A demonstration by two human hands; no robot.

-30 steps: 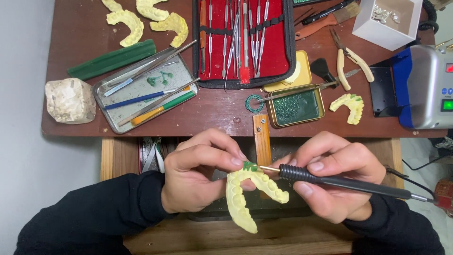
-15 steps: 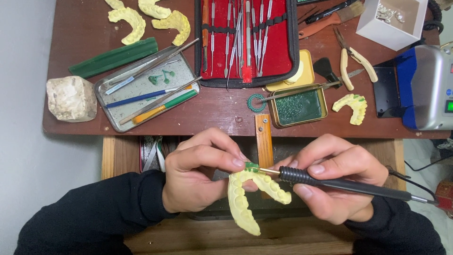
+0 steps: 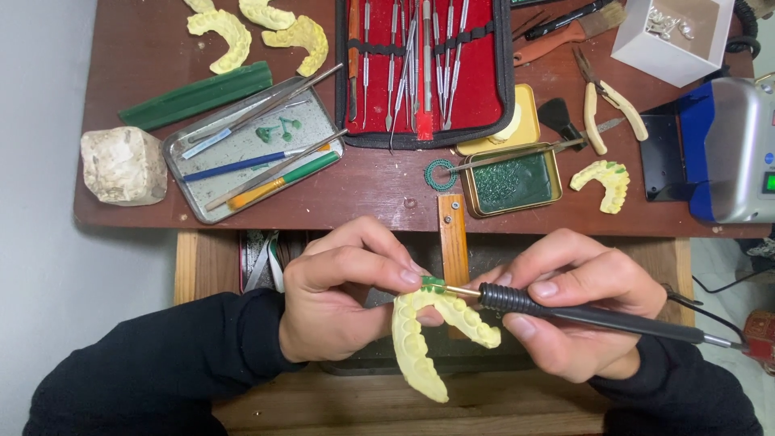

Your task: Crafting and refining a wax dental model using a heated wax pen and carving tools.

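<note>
Two hands at work below the near edge of the bench [image 3: 387, 202], over an open drawer. Left hand [image 3: 339, 303]: grip closed on a yellow dental cast [image 3: 416, 343], thumb and forefinger pinching its front arch, arch curving down toward the wearer. Small green wax bit [image 3: 433, 283] seated on top of cast, just under the left fingertips. Right hand [image 3: 577, 303]: grip wrapped pen-fashion around a black-handled wax tool [image 3: 565, 311], brass tip touching the green wax, cord trailing off right.

Judged good practice for this step: cast held steady against the palm, tip kept light on the wax, strokes short, right fingers braced near the cast.

Noted on bench, left to right: pale stone block [image 3: 123, 164] at left edge; green wax bar [image 3: 196, 95]; metal tray [image 3: 250, 149] with pens and wax scraps; spare casts [image 3: 258, 28] at far edge; red instrument roll [image 3: 426, 69] at centre; tin of green wax [image 3: 511, 182]; pliers [image 3: 609, 105]; further cast [image 3: 604, 182]; white box [image 3: 674, 36]; grey and blue machine [image 3: 735, 153] at right edge.
</note>
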